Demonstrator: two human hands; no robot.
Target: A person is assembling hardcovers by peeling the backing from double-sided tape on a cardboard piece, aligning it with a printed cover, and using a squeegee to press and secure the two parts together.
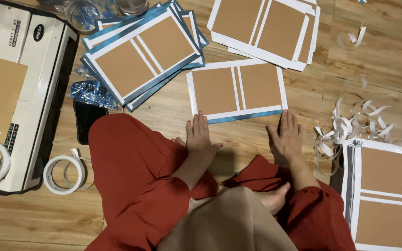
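Note:
I sit cross-legged in red trousers on a wooden floor [238,135]. A white sheet with two brown cardboard panels [236,89] lies flat before me, a blue strip showing along its near edge. My left hand [199,136] rests flat, fingers together, fingertips touching the sheet's near left edge. Just below the sheet's near right corner, my right hand [288,135] lies flat on the floor. Neither hand holds anything.
A stack of blue-edged panel sheets [143,53] lies at upper left, a white stack [266,30] at the top, another stack [382,195] at right. Curled white tape-backing strips [350,125] litter the right. A white machine [22,88], tape rolls [63,174] and a black phone [85,122] sit left.

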